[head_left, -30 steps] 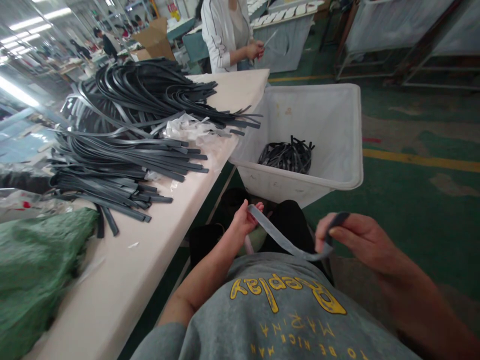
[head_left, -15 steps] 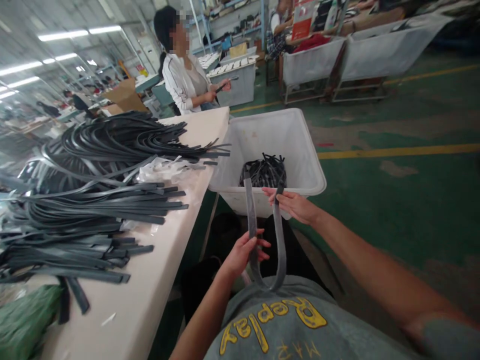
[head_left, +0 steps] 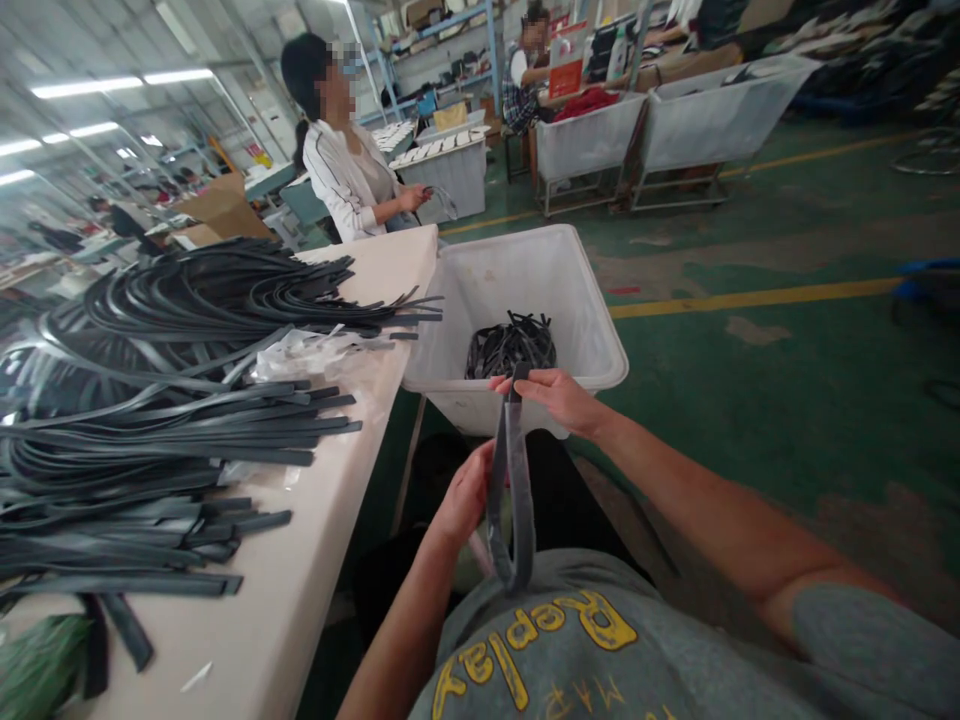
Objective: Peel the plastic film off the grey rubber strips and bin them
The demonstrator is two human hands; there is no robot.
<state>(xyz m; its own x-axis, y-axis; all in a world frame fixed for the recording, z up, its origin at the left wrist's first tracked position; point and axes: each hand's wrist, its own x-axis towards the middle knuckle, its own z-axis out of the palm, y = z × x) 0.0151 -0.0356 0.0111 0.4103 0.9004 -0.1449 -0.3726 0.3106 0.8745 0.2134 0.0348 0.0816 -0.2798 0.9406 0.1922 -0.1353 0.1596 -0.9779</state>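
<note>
A long dark grey strap (head_left: 520, 480) is doubled into a narrow loop in front of my body, its bend hanging down by my shirt. At the top, my right hand (head_left: 559, 398) pinches its two ends together between thumb and fingers. Lower down, my left hand (head_left: 463, 498) is closed at the loop's left side, with its fingertips partly hidden behind the strap. Just beyond my hands, a white plastic bin (head_left: 517, 255) holds a heap of dark straps (head_left: 510, 345). On the table at left lie several bundles of similar straps (head_left: 187, 430).
The pale table (head_left: 300, 560) runs along my left side. Thin white plastic wrap (head_left: 307, 355) and a green bag (head_left: 41, 660) lie on it. Past the table's far end stands a co-worker (head_left: 349, 180) with hands raised. White carts (head_left: 592, 140) stand farther back on the green floor.
The strap's two ends, apart before, are now together in my right hand, which has moved left. The loop is narrower. The co-worker's hands have shifted, and the view has turned slightly right.
</note>
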